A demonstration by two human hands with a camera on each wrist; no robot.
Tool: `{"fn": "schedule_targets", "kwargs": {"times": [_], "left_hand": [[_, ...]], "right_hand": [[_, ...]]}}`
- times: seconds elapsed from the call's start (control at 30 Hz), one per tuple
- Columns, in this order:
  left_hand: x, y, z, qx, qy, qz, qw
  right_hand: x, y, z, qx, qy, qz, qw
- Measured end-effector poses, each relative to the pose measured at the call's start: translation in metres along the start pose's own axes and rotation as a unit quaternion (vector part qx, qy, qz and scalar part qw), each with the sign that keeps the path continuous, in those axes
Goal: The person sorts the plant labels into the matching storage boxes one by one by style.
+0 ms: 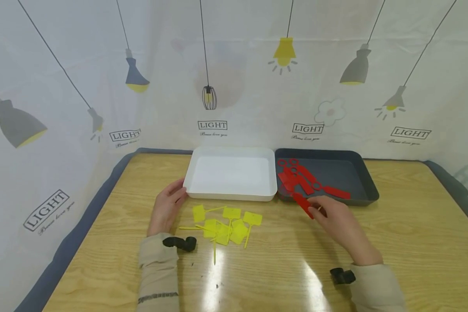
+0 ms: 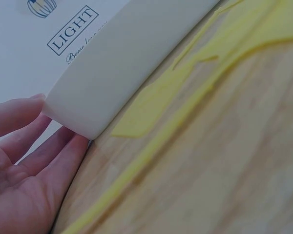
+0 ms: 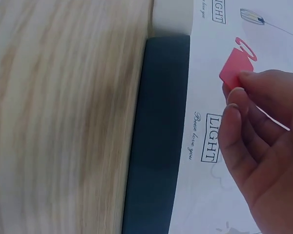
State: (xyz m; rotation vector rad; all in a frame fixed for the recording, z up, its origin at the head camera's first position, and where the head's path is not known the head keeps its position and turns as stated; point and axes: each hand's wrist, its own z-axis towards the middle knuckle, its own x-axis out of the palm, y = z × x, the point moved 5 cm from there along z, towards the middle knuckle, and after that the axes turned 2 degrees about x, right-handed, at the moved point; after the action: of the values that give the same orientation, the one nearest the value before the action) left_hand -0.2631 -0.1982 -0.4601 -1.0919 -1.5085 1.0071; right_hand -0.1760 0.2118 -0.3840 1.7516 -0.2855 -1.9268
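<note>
My right hand (image 1: 335,221) pinches a flat red tag (image 1: 303,205) by one end, over the front edge of the dark grey tray (image 1: 368,184). In the right wrist view the red tag (image 3: 237,68) shows a curved ring at its far end, held between thumb and fingers. Several more red tags (image 1: 305,175) with ring ends lie in the left part of the dark tray. My left hand (image 1: 167,206) holds the front left corner of the white tray (image 1: 234,196); in the left wrist view its fingers (image 2: 53,151) lie against the tray's side.
Several yellow tags (image 1: 238,232) with thin stems lie in a loose, overlapping group on the wooden table (image 1: 273,268), in front of the white tray. Both trays stand side by side at the back, before a hanging cloth (image 1: 249,99) printed with lamps.
</note>
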Motion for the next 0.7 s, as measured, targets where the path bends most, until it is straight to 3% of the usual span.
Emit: {"fn": "schedule_targets", "kwargs": {"times": [0.3, 0.53, 0.7], "left_hand": [[0.000, -0.003, -0.001, 0.001, -0.003, -0.004, 1.0000], [0.000, -0.003, -0.001, 0.003, 0.001, -0.002, 1.0000], [0.001, -0.002, -0.001, -0.002, 0.002, -0.002, 1.0000]], "right_hand": [[-0.018, -0.010, 0.000, 0.004, -0.072, 0.034, 0.997], [-0.022, -0.025, -0.002, 0.037, -0.081, 0.083, 0.993], [-0.023, -0.037, -0.002, 0.055, -0.081, 0.083, 0.992]]}}
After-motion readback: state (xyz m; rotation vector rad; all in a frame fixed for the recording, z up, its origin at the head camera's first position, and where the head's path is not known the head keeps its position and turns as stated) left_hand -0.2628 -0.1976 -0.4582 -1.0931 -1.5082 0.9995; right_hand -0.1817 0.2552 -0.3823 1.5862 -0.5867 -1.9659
